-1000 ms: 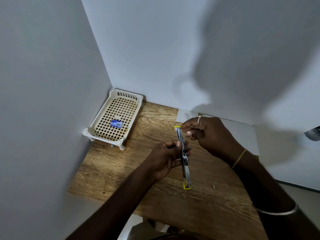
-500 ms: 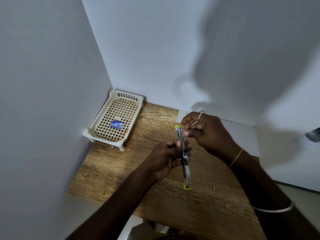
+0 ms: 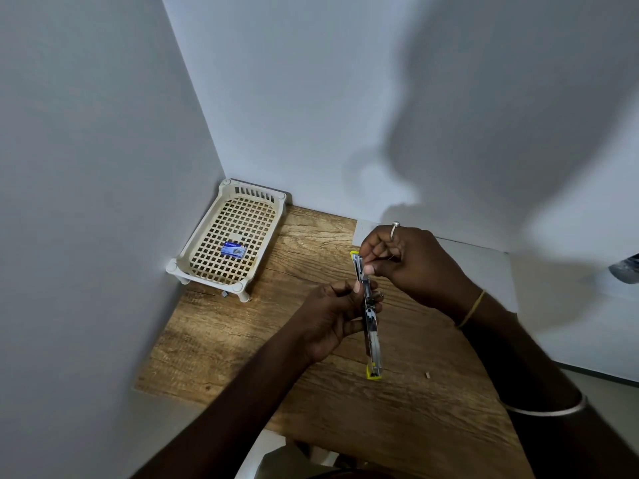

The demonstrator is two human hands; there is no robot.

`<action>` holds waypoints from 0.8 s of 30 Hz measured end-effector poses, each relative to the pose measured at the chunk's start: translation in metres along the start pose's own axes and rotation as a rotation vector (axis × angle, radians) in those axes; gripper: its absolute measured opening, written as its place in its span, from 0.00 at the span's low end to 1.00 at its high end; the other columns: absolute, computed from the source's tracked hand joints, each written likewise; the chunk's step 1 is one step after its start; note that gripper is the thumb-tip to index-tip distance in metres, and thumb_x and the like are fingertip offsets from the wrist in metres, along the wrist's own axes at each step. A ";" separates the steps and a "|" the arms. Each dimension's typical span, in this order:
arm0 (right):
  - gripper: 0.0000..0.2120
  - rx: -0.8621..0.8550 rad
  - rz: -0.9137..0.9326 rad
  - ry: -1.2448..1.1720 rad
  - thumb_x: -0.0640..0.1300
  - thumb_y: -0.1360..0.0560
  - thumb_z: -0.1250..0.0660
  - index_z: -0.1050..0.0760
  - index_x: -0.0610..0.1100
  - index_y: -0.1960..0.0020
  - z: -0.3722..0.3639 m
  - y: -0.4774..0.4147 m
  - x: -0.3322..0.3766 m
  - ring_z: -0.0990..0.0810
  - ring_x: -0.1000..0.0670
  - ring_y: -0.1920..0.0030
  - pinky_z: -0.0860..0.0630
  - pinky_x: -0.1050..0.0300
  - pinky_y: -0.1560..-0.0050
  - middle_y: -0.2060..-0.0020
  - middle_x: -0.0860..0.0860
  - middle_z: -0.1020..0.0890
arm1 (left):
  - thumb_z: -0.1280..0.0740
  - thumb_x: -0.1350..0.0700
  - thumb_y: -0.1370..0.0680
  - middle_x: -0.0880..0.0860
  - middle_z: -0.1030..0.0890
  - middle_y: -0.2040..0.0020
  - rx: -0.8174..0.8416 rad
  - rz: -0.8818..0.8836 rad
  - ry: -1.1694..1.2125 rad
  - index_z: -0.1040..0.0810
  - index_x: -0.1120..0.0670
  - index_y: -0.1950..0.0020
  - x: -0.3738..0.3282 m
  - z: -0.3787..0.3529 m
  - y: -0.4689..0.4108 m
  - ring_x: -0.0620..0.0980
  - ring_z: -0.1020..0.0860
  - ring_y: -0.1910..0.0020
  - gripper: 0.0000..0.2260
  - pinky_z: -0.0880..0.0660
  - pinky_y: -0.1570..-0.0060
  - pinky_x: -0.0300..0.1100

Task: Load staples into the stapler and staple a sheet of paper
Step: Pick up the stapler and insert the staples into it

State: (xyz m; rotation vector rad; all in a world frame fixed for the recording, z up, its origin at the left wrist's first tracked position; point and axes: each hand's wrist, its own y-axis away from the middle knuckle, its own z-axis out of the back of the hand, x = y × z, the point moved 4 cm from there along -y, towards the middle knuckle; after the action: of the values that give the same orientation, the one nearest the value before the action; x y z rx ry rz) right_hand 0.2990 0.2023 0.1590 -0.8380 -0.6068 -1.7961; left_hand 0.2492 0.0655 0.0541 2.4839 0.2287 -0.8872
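The stapler point(image 3: 371, 335), metal with yellow ends, is swung fully open into one long bar above the wooden table point(image 3: 276, 340). My left hand point(image 3: 332, 316) grips it at the hinge in the middle. My right hand point(image 3: 411, 262) pinches something thin at the far half of the stapler, beside the yellow tip; it looks like a staple strip, but it is too small to be sure. A white sheet of paper point(image 3: 484, 271) lies on the table behind my right hand, partly hidden by it.
A cream plastic lattice tray point(image 3: 193, 261) stands in the back left corner against the walls, with a small blue staple box point(image 3: 234, 251) lying in it. A tiny scrap point(image 3: 427, 375) lies on the table at the right. White walls close in the left and back.
My right hand has shifted slightly along the far half of the stapler, its fingers pinching closer to the channel. My left hand and the stapler have stayed put.
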 end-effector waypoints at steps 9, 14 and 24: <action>0.10 -0.020 0.003 0.049 0.35 0.29 0.23 0.17 0.49 0.55 0.002 -0.001 0.002 0.15 0.59 0.56 0.20 0.65 0.54 0.61 0.56 0.14 | 0.32 0.55 0.24 0.54 0.14 0.51 0.005 0.008 -0.003 0.18 0.59 0.43 0.002 -0.002 0.001 0.50 0.14 0.52 0.12 0.17 0.57 0.43; 0.10 -0.008 -0.002 0.073 0.35 0.29 0.23 0.16 0.49 0.56 0.001 -0.002 0.001 0.16 0.61 0.57 0.23 0.70 0.55 0.62 0.56 0.14 | 0.32 0.56 0.23 0.55 0.14 0.51 0.003 0.010 0.003 0.19 0.60 0.42 0.001 -0.002 0.002 0.50 0.14 0.53 0.13 0.17 0.58 0.42; 0.10 -0.004 -0.001 0.077 0.34 0.30 0.23 0.16 0.48 0.56 -0.005 -0.002 -0.003 0.17 0.60 0.58 0.23 0.70 0.57 0.62 0.56 0.15 | 0.32 0.55 0.23 0.55 0.14 0.52 -0.004 0.012 -0.003 0.19 0.60 0.41 0.005 -0.002 0.001 0.50 0.15 0.53 0.14 0.17 0.58 0.43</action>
State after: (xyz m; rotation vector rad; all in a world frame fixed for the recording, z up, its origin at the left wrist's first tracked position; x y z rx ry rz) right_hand 0.2970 0.2013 0.1536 -0.7681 -0.5541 -1.8227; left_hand 0.2545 0.0654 0.0533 2.4778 0.2141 -0.8846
